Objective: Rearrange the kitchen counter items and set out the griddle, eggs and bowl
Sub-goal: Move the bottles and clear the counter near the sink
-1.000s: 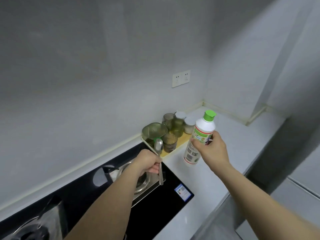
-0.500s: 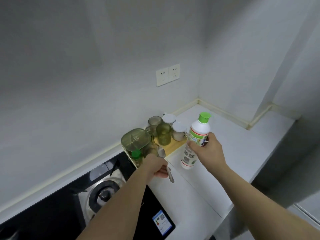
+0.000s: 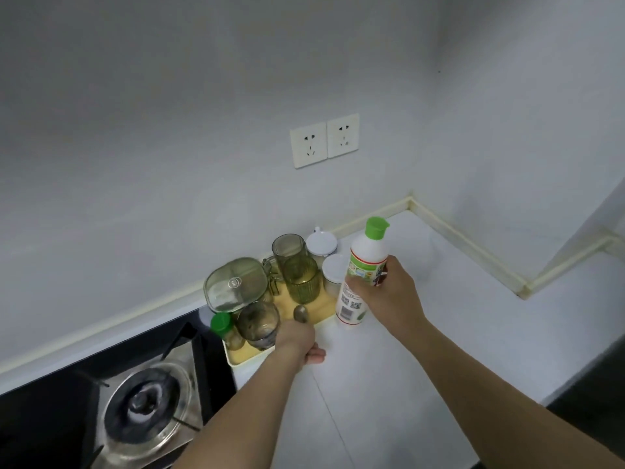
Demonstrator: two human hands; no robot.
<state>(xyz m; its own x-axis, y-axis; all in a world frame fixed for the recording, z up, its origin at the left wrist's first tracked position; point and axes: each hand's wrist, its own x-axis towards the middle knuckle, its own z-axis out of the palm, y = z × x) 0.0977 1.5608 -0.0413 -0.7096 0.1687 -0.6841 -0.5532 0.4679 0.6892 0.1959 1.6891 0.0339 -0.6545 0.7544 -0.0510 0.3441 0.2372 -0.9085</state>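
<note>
The task looks to be in its early, tidying part. Neither griddle, eggs nor bowl shows anywhere in view, so setting them out is, by my reading, all left to do.

The right hand (image 3: 389, 296) has its fingers curled round a white bottle (image 3: 363, 275) with a green cap, gripping it at the label; the bottle stands upright, its base at or just above the white surface (image 3: 439, 350), just right of the tray (image 3: 236, 362). Whether it touches down cannot be told.

The left hand (image 3: 297, 343) is at the near edge of the tray, fingers curled round the handle of a spoon (image 3: 300, 313) whose bowl end points away over the tray. The handle itself is hidden in the hand.

The tray sits at the far left of the surface, against the wall and just right of the stove (image 3: 145, 407). It carries a lidded green container (image 3: 236, 284), several green-tinted glasses (image 3: 299, 272), two white-lidded jars (image 3: 321, 243) and a small green-capped jar (image 3: 225, 330), crowded close together.

To the right the surface runs to the corner, where the griddle, eggs and bowl could go.
</note>
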